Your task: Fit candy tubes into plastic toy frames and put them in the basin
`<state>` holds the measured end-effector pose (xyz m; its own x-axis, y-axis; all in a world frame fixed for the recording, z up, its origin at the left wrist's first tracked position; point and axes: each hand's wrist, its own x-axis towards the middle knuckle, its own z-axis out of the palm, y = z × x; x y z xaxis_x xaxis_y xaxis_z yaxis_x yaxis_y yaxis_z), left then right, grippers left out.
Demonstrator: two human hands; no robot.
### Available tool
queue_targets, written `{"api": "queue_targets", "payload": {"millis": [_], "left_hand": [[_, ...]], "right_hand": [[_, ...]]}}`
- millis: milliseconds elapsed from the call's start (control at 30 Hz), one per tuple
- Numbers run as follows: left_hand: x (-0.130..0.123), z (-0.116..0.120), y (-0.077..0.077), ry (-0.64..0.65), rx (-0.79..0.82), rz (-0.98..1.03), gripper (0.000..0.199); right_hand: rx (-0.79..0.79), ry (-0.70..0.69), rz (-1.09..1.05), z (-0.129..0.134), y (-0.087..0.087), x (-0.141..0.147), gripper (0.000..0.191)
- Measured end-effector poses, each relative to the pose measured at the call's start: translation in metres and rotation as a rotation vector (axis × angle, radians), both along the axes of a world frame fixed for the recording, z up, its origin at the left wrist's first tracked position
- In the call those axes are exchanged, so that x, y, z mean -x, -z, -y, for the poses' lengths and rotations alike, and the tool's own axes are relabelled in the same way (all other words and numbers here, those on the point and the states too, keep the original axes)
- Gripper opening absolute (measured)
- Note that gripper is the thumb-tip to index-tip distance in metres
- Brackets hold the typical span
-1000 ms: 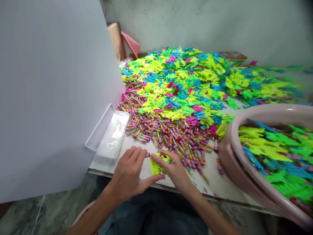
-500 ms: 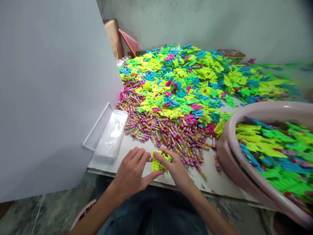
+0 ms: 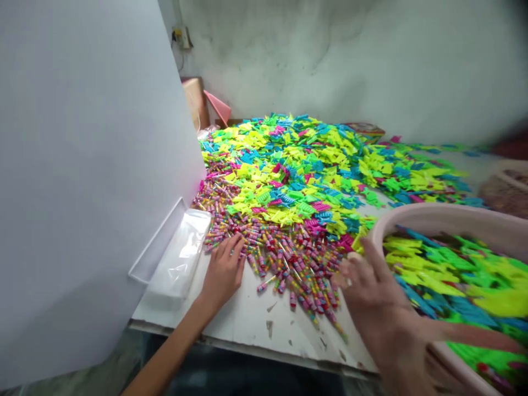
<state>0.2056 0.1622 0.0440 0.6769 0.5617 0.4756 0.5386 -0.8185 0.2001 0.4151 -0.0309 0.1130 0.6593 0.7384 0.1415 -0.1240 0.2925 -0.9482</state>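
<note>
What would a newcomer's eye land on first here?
The big heap of yellow, green, blue and pink plastic pieces across the back of the table. In front of it spread many small multicoloured tubes, with the left hand at their left side. At right, a pale pink tub holds more such pieces, the blurred right hand before it.

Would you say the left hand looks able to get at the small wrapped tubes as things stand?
Very likely yes: the left hand has its fingers over the near edge of the small wrapped tubes, and nothing visible blocks the way.
</note>
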Motion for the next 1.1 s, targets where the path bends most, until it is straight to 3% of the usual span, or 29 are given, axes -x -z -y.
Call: {"api": "queue_targets", "payload": {"millis": [100,233,300,400,500,667,833,1100], "left_hand": [[-0.014,-0.003,0.001,-0.084,-0.081,-0.075,0.048],[-0.020,-0.014,-0.003,-0.171,-0.102,-0.137,0.039],[-0.019,-0.019,-0.005,-0.173,-0.076,-0.156,0.025],[-0.016,-0.023,-0.004,-0.137,-0.020,-0.103,0.016],[-0.011,-0.025,0.001,-0.071,0.064,0.070,0.020],[-0.003,-0.025,0.001,0.003,0.301,0.383,0.017],[-0.002,-0.014,-0.011,0.016,0.458,0.461,0.021],[-0.002,0.002,-0.017,-0.002,0.540,0.535,0.023]], "right_hand": [[0.037,0.021,0.090,-0.027,0.017,0.007,0.062],[0.310,0.046,0.608,-0.083,0.032,-0.008,0.032],[0.466,0.100,0.999,-0.111,0.036,-0.023,0.032],[0.564,0.125,1.173,-0.145,0.043,-0.041,0.040],[0.628,0.087,1.225,-0.164,0.048,-0.052,0.042],[0.700,0.025,1.257,-0.171,0.050,-0.066,0.033],[0.775,0.044,1.178,-0.176,0.053,-0.076,0.051],[0.763,0.083,1.146,-0.174,0.053,-0.062,0.027]]}}
